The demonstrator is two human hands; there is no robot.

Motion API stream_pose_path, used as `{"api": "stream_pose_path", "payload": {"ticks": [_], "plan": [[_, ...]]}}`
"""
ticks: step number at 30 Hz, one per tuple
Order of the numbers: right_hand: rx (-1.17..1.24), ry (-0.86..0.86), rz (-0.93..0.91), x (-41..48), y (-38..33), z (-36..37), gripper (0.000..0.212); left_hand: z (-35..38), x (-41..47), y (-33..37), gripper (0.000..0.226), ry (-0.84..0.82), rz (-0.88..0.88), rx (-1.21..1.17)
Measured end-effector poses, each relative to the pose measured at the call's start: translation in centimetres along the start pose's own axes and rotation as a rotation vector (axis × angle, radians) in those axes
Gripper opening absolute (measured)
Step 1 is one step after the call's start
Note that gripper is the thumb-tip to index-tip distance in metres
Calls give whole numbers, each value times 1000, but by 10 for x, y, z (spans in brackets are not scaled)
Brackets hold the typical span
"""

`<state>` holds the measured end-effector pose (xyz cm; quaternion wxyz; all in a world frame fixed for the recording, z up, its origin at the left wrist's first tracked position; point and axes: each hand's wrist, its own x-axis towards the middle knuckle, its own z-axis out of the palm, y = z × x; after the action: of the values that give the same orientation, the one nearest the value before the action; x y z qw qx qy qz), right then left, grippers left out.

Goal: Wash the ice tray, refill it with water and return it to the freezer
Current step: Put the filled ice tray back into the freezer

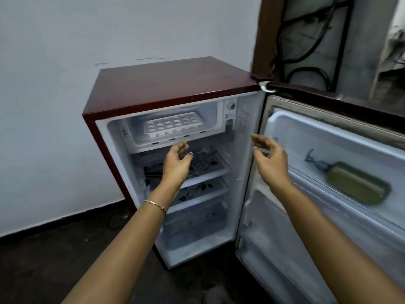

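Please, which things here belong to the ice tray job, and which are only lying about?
For the job:
ice tray, sitting in the freezer compartment
open fridge door
left hand and right hand, both empty

Just there:
pump bottle lying in the door
patterned shelves
dial

A plain room in a home: a small maroon fridge (171, 84) stands on a dark floor (43, 270) against a bare white wall (65, 84), beside a brown window frame (263, 40). Its open door (306, 132) holds a pump bottle (355, 183). Inside are a freezer compartment (140, 145) and leaf-patterned shelves (203, 165).
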<state>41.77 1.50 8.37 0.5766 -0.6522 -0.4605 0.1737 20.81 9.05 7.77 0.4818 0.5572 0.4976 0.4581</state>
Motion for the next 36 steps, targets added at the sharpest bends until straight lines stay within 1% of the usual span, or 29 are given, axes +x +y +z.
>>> {"api": "stream_pose_path", "payload": {"ticks": [4, 9, 12, 15, 17, 19, 21, 30, 36], "plan": [[-111, 204, -126, -25, -7, -82, 31, 41, -41, 17, 40, -106, 56, -2], [-401, 400, -336, -49, -12, -186, 29, 89, -86, 38, 38, -194, 122, 6], [-503, 449, -398, -62, -11, -235, 29, 117, -117, 45, 36, -216, 149, 8], [-684, 461, -461, -74, -15, -281, 30, 143, -153, 46, 34, -231, 136, -1], [-839, 484, -440, -79, -16, -313, 32, 157, -178, 45, 34, -238, 135, -3], [-927, 506, -369, -80, -13, -340, 34, 168, -201, 47, 33, -251, 136, -1], [-966, 476, -323, -78, -9, -358, 35, 174, -219, 48, 34, -241, 131, 7], [-1032, 251, -347, -83, -19, -380, 41, 175, -271, 67, 36, -141, 145, 63], [-980, 135, -376, -101, -43, -377, 37, 168, -287, 74, 35, -118, 175, 73]]}}
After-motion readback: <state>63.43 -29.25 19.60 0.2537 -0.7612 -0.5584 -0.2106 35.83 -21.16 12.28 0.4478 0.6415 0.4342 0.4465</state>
